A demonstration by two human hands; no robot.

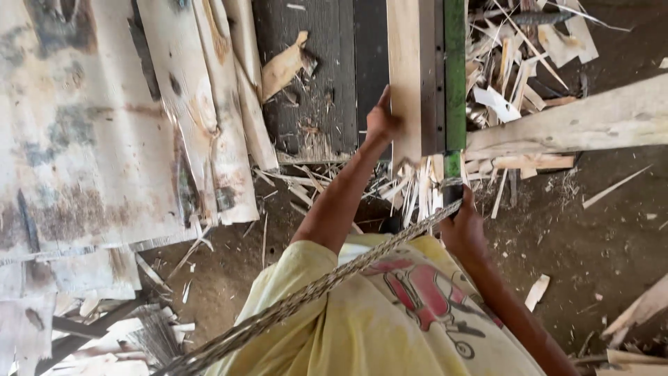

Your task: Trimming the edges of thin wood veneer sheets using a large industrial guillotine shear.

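My left hand [381, 122] reaches forward and grips the left edge of a pale wooden strip [405, 69]. The strip lies along a dark metal bar [432, 76] next to a green machine bar [454, 69]. My right hand [462, 226] is closed around the lower end of that green bar, where a twisted grey rope [292, 304] meets it. From there the rope runs down-left across my yellow shirt [362, 327]. Splintered wood offcuts [417, 188] hang just under the strip's near end.
Large stained veneer sheets [76, 125] are stacked at the left, with curled strips [229, 104] beside them. A dark board [327, 76] lies behind my left arm. A long pale plank [577, 122] and a heap of scraps [515, 63] sit at the right, on a dirt floor [598, 230].
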